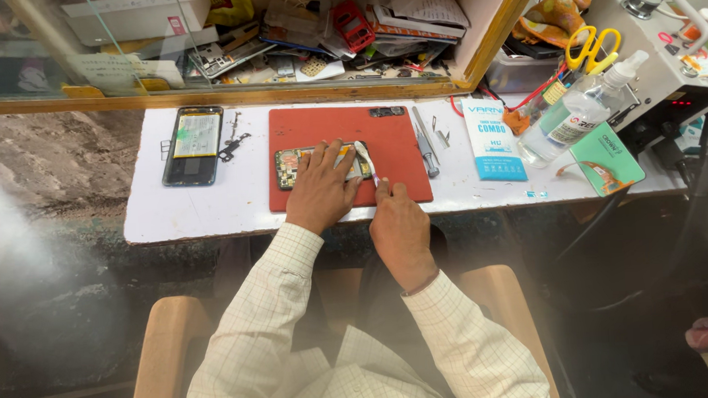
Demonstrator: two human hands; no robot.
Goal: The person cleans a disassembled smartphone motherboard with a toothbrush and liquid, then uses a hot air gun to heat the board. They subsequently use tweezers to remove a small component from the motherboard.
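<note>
Opened phone (321,165) on red mat (401,181), pinned flat under left hand (320,191); right hand (399,225) fingers pinch tweezers (366,160). Light, rigid, probably fragile inside: best held by its edges.

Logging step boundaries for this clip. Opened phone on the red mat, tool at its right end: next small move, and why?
Probably ease the tweezers a little further under the part at the phone's right end. The left hand already presses the open phone flat on the red mat, and the right hand has the tip there; contact is too small to confirm.
</note>
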